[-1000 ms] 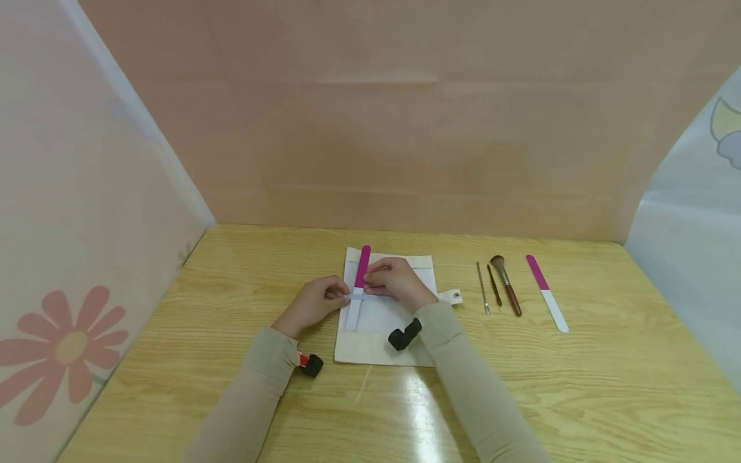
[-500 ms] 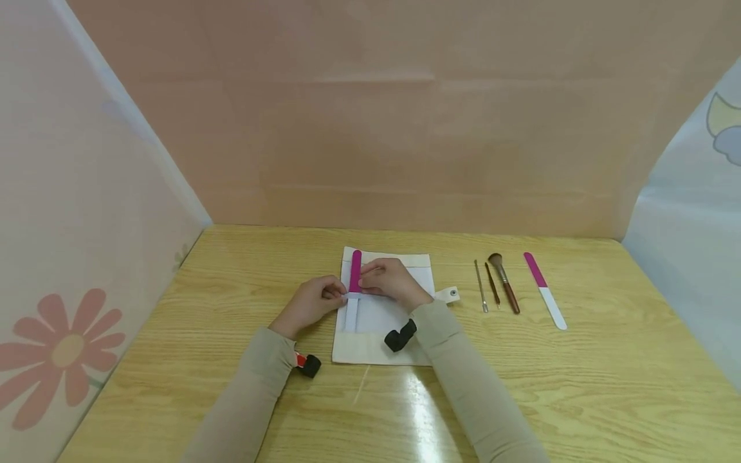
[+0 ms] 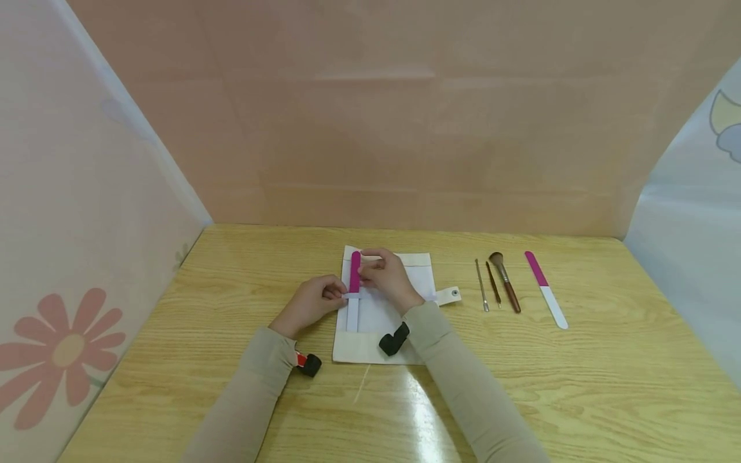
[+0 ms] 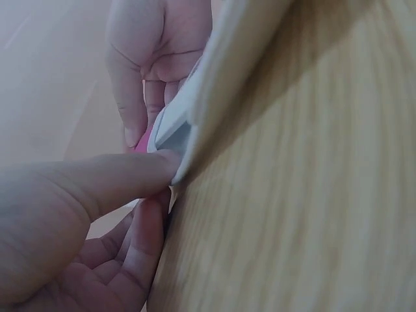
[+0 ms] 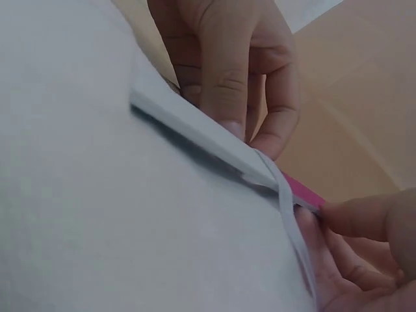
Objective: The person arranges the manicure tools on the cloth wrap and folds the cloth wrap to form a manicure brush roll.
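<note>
A white cloth tool pouch [image 3: 357, 348] lies unfolded on the table, with a thin elastic band [image 5: 286, 211] across it. Along its left side, a pink-and-white nail file [image 3: 355, 273] runs under the band, white end toward the person. My right hand [image 3: 389, 278] pinches the file's pink part between thumb and fingers, seen also in the right wrist view. With thumb on top and fingers beneath, my left hand [image 3: 311, 305] pinches the pouch's left edge beside the band; the left wrist view shows this thumb [image 4: 123, 182] on the edge.
To the right lie a metal cuticle pusher [image 3: 482, 286], a thin brown tool [image 3: 493, 283], a makeup brush [image 3: 509, 289] and a second nail file [image 3: 546, 289]. A snap tab [image 3: 448, 296] sticks out from the pouch's right side. Cloth-covered walls [image 3: 405, 148] surround the table [image 3: 625, 334].
The file has swung left and straightened along the pouch's left side, its upper white part now beneath the band. The right hand has shifted left and up along it; the left hand stays put.
</note>
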A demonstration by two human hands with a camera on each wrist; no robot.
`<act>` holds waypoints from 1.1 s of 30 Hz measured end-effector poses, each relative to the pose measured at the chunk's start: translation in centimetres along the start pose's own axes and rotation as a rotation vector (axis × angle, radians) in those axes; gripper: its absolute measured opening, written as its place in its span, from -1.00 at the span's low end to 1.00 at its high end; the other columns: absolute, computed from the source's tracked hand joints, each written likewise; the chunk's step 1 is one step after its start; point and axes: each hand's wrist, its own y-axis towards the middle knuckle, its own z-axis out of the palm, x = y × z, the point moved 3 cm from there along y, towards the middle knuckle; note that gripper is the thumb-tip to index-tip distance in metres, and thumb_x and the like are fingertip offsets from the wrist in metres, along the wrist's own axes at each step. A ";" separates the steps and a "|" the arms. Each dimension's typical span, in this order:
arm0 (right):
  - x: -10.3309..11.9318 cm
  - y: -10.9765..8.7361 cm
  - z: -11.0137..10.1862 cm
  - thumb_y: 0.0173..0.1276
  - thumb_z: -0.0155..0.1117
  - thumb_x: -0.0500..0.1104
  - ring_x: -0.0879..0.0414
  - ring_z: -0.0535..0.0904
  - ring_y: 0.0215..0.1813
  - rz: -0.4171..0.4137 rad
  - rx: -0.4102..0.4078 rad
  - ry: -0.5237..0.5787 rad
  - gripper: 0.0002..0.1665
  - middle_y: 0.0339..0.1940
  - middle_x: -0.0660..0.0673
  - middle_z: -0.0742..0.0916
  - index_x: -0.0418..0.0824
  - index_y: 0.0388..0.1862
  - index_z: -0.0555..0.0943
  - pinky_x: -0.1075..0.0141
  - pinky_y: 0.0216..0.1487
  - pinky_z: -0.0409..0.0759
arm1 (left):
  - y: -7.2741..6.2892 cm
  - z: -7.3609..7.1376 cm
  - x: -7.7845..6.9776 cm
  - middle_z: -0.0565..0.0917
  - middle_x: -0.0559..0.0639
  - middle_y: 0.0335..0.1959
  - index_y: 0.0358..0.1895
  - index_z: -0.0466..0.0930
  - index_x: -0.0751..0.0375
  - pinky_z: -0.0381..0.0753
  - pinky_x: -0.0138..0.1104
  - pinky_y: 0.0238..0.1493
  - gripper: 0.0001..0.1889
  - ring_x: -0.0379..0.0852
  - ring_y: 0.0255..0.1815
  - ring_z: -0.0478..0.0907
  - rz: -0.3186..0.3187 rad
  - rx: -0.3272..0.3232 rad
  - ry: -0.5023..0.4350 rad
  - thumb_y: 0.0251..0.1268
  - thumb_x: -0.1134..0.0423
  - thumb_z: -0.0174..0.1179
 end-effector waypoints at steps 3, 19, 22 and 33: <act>0.2 -0.2 0.1 0.41 0.28 -0.41 0.04 0.72 -0.17 -0.003 0.064 -0.063 -0.48 -0.15 -0.24 0.73 -0.19 0.32 0.53 0.21 -0.08 0.72 | 0.0 0.0 0.1 0.68 -0.02 -0.27 -0.18 0.66 0.23 0.65 -0.20 -0.03 -0.90 -0.13 -0.21 0.62 0.012 -0.009 0.002 0.30 0.38 0.36; 1.2 -0.7 0.3 0.35 0.30 -0.32 0.10 0.69 -0.38 -0.047 0.094 -0.335 -0.65 -0.35 -0.15 0.73 -0.21 0.10 0.56 0.27 -0.22 0.70 | 0.0 -0.2 0.1 0.69 -0.02 -0.27 -0.20 0.67 0.21 0.65 -0.22 -0.04 -0.93 -0.14 -0.22 0.62 0.004 -0.030 -0.014 0.31 0.38 0.36; 1.4 -0.8 0.4 0.39 0.29 -0.30 0.10 0.68 -0.40 -0.058 0.085 -0.383 -0.69 -0.36 -0.14 0.73 -0.22 0.10 0.58 0.28 -0.25 0.68 | 0.0 -0.2 0.1 0.69 -0.02 -0.27 -0.20 0.67 0.22 0.65 -0.22 -0.05 -0.93 -0.15 -0.22 0.62 0.015 -0.030 -0.013 0.32 0.38 0.35; 3.1 -1.9 -1.8 0.49 0.20 -0.24 0.01 0.69 -0.27 -0.114 0.062 -0.410 -0.73 -0.21 -0.19 0.74 -0.32 0.07 0.67 0.28 -0.19 0.69 | 0.1 0.1 0.2 0.66 -0.03 -0.30 -0.19 0.68 0.22 0.62 -0.26 -0.07 -0.92 -0.15 -0.24 0.59 0.008 -0.010 0.011 0.31 0.37 0.35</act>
